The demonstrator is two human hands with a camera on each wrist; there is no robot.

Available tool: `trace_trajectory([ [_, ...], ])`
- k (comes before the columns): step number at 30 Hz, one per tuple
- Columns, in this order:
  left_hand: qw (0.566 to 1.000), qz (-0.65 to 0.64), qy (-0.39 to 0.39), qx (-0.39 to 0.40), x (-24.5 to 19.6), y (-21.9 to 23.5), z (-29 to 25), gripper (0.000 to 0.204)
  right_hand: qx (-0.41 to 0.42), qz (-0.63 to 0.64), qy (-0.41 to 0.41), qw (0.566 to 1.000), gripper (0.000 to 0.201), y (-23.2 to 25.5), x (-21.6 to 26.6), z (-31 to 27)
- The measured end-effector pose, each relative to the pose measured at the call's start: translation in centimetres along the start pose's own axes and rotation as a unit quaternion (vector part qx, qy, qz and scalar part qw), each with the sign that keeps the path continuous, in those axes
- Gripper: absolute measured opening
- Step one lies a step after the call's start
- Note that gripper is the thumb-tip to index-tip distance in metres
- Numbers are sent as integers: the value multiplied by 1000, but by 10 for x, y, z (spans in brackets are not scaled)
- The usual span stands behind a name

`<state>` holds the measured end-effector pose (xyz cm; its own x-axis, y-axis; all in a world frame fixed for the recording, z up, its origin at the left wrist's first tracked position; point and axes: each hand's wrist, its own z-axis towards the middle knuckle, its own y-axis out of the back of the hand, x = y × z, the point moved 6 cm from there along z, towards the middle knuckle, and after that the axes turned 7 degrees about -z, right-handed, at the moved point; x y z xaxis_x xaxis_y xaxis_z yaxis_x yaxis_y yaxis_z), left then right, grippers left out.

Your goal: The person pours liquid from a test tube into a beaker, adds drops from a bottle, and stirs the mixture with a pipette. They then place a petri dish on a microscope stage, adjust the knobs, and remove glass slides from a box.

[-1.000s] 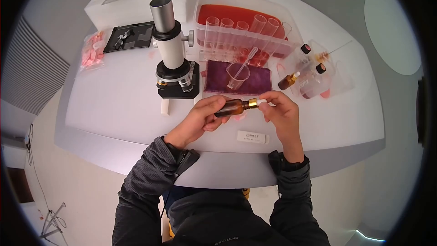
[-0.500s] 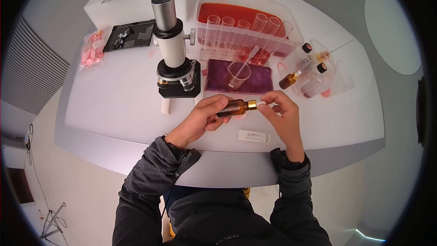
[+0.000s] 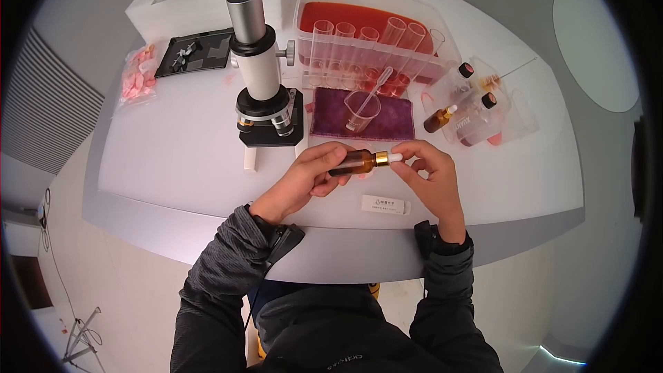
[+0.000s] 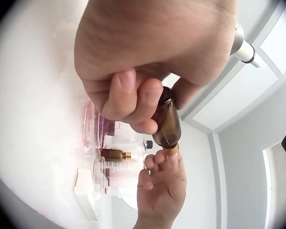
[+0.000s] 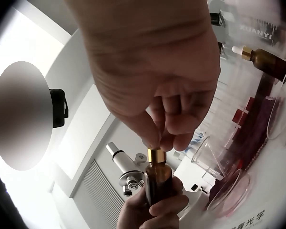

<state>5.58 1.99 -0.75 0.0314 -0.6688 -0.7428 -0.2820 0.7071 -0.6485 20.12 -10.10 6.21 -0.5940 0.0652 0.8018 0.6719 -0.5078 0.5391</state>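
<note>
An amber dropper bottle (image 3: 358, 162) lies nearly level above the table, its gold collar and white bulb toward the right. The left hand (image 3: 311, 174) grips its body with curled fingers; in the left wrist view brown glass (image 4: 167, 125) shows beyond those fingers. At the other end, the right hand (image 3: 431, 178) pinches the white bulb (image 3: 396, 157) between thumb and forefinger. In the right wrist view the gold collar (image 5: 156, 156) sits on the bottle neck, right under the fingertips, which hide the bulb.
Behind the hands stand a microscope (image 3: 262, 83), a beaker (image 3: 362, 111) with a pipette on a purple cloth (image 3: 328, 116), and tubes before a red-filled tub (image 3: 442, 34). A second dropper bottle (image 3: 436, 120) and clear bottles (image 3: 476, 124) are at right. A small white box (image 3: 384, 204) lies in front.
The right hand has shifted slightly right and its fingers have moved at the white bulb, more of which shows. The left hand keeps its grip on the bottle.
</note>
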Motion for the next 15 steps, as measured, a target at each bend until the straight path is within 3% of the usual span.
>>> trace_trajectory([
  [5, 1000, -2, 3, 2, 0, 0, 0, 48, 62, -48, -7, 997, 17, 0, -14, -2],
  [8, 1000, -2, 2, -2, 1, 1, 0, 48, 2, 25, 3, 1000, 16, 1, -3, -1],
  [15, 1000, 3, 1, 0, 0, 0, 0, 49, 23, 0, -10, 1000, 19, -1, -13, -2],
])
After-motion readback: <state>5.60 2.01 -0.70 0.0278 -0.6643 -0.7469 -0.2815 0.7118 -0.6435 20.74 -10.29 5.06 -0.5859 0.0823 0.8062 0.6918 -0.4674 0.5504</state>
